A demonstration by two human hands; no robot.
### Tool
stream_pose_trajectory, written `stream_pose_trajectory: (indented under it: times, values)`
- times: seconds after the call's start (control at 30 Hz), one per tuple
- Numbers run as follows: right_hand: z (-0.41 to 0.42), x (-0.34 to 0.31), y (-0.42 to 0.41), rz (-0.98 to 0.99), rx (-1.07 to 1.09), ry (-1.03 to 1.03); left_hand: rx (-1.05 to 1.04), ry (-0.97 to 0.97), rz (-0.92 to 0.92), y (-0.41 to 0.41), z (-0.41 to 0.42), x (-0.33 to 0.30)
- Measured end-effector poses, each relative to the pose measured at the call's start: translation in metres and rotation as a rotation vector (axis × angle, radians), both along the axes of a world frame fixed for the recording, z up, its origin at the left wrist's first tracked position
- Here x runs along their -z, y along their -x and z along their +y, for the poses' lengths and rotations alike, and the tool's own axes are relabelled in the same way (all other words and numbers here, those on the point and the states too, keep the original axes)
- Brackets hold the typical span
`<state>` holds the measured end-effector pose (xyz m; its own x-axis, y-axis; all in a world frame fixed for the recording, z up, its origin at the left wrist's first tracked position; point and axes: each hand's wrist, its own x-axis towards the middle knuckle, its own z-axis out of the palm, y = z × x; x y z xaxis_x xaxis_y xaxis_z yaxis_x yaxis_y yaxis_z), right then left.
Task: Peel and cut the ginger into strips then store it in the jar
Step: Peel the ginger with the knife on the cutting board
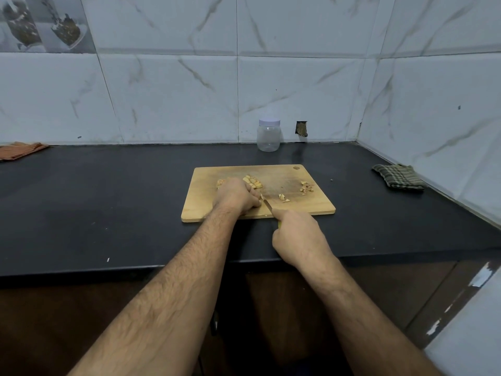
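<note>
Ginger piece point(261, 197) sits on the wooden cutting board point(311, 202), pinned under the curled fingers of the left hand point(235, 196). Right hand point(296, 234) grips the knife point(267, 207) — blade at the ginger. Lidded jar point(268, 135) stands behind — well apart.

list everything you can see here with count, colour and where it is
cutting board: one, light wood, middle of the counter
ginger pieces: several small heaps, tan, spread over the board
knife: one, thin blade, on the board beside the left fingers
jar: one, clear with pale lid on, by the back wall
checked cloth: one, dark green, right side of the counter
orange cloth: one, far left edge
counter: one, black
wall tiles: white marbled, behind and to the right
left hand: one, pressing down on ginger
right hand: one, gripping the knife handle
</note>
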<state>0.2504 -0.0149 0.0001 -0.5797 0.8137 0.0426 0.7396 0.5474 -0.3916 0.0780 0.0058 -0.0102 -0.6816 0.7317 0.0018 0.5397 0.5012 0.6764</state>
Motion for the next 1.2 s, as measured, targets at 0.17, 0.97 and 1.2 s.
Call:
stream_pose_trajectory:
  times: [0.17,0.97,1.2]
  values:
    - [0.003,-0.004,0.003,0.045,0.010,-0.002,0.023,-0.011,0.028,0.001,-0.003,0.003]
    - [-0.002,0.000,0.003,0.041,-0.020,-0.013,-0.066,0.023,-0.057,-0.004,-0.001,-0.004]
    - [-0.002,0.005,0.002,0.098,-0.012,-0.026,-0.062,0.051,-0.100,-0.004,0.001,-0.008]
